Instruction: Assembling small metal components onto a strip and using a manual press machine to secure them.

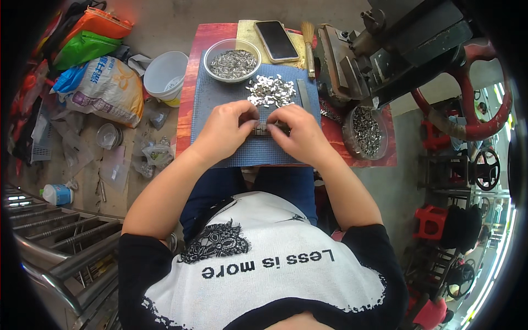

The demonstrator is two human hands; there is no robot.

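My left hand (234,125) and my right hand (297,131) meet over a blue ribbed mat (231,157) at the near side of the table. Their curled fingers grip the two ends of a small dark metal block (260,130). Small upright marks or pieces show along its middle, too small to make out, and the fingers cover its ends. Just beyond my fingers lies a loose pile of small shiny metal pieces (271,91). Behind it on the left, a clear round bowl (233,61) holds many thin metal pins. To the pile's right rests a flat grey metal bar (303,94).
At the far edge, a phone (276,40) lies on a yellow cloth beside a straw brush (308,49). A dark machine with a red handwheel (467,129) stands right, near a clear tub of metal parts (366,132). A white bucket (165,77) and bags (104,91) sit left.
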